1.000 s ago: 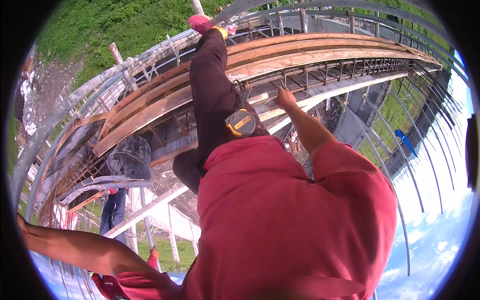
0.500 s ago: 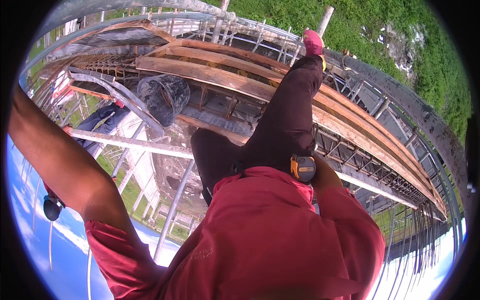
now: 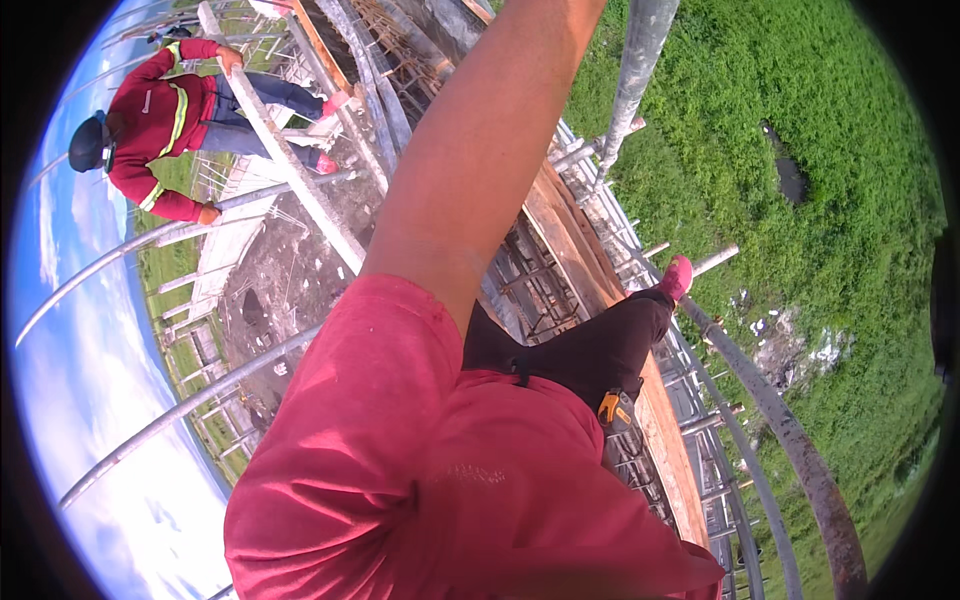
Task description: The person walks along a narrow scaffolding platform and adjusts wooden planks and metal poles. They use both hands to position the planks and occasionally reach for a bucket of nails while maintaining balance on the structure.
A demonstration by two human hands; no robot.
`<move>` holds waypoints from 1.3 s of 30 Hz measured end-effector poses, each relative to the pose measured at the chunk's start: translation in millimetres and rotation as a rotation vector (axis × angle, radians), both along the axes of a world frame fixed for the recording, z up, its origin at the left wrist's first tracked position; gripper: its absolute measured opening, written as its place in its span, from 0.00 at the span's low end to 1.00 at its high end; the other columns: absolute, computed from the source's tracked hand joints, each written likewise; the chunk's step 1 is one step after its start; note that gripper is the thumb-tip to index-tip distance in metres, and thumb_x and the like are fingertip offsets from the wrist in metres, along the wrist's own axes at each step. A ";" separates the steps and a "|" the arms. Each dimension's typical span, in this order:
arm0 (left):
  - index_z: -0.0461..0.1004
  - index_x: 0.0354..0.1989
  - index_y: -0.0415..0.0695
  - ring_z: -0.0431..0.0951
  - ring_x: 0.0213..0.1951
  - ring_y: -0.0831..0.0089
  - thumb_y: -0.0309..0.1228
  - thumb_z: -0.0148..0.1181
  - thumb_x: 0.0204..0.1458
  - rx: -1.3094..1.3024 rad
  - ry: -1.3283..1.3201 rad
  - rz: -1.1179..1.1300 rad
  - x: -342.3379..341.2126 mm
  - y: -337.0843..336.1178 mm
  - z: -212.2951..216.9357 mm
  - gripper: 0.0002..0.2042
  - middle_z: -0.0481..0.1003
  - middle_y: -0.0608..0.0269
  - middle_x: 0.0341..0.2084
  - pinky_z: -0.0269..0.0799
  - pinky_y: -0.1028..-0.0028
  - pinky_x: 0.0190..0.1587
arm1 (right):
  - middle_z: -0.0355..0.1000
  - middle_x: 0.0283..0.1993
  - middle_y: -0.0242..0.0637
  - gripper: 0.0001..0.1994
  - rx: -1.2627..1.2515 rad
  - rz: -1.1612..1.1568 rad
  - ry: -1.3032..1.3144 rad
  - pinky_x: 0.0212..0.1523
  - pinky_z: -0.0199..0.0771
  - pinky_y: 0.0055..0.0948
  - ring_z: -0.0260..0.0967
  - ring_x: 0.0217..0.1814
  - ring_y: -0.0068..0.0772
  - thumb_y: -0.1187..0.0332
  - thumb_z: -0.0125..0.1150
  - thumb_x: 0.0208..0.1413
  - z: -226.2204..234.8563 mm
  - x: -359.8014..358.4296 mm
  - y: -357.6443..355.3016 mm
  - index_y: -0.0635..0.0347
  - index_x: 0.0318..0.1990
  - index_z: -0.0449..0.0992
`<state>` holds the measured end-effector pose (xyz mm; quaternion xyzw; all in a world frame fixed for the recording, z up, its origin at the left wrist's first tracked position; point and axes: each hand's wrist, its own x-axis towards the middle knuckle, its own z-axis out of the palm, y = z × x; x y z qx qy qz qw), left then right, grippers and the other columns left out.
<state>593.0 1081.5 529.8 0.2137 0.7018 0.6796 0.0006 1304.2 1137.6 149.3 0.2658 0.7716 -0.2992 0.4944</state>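
Observation:
My bare left forearm (image 3: pixel 480 150) reaches up across the middle of the head view and leaves at the top edge, so my left hand is out of the picture. A grey scaffold pipe (image 3: pixel 640 70) stands close to the right of where the arm leaves the view. My right hand and forearm do not show beyond my red shirt (image 3: pixel 500 480). An orange and black tape measure (image 3: pixel 614 408) hangs at my waist. One leg in dark trousers (image 3: pixel 610 345) stretches to the right, its pink shoe (image 3: pixel 678 278) by the pipes.
A co-worker (image 3: pixel 165 120) in a red reflective top grips a pale bar (image 3: pixel 280 165) at upper left. Wooden boards (image 3: pixel 665 440) and rebar run below me. A curved pipe rail (image 3: pixel 790 430) borders grass (image 3: pixel 830 250) far below.
The view has turned, and my left arm now points up instead of far left. The co-worker has come more fully into view. The bucket no longer shows, nor does my right forearm.

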 end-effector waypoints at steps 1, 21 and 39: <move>0.79 0.42 0.35 0.81 0.32 0.65 0.46 0.76 0.42 0.019 -0.028 -0.009 2.7 -2.0 5.4 0.27 0.81 0.54 0.31 0.80 0.66 0.40 | 0.71 0.38 0.42 0.16 0.008 0.004 0.023 0.32 0.74 0.39 0.71 0.36 0.37 0.67 0.65 0.54 9.3 -13.0 13.8 0.65 0.47 0.71; 0.67 0.56 0.40 0.82 0.44 0.54 0.54 0.77 0.44 -0.142 -0.119 -0.073 25.2 -14.6 3.1 0.39 0.80 0.51 0.40 0.74 0.58 0.48 | 0.70 0.29 0.40 0.14 0.009 -0.090 0.237 0.23 0.70 0.36 0.69 0.24 0.32 0.69 0.65 0.54 176.1 -275.2 70.3 0.65 0.43 0.70; 0.81 0.29 0.39 0.83 0.26 0.73 0.50 0.63 0.59 -0.182 -0.525 -0.264 231.2 -200.6 -97.4 0.22 0.83 0.60 0.25 0.78 0.71 0.32 | 0.73 0.24 0.43 0.14 -0.094 0.059 0.500 0.24 0.71 0.38 0.71 0.21 0.35 0.66 0.66 0.54 229.4 -343.2 -5.9 0.67 0.42 0.73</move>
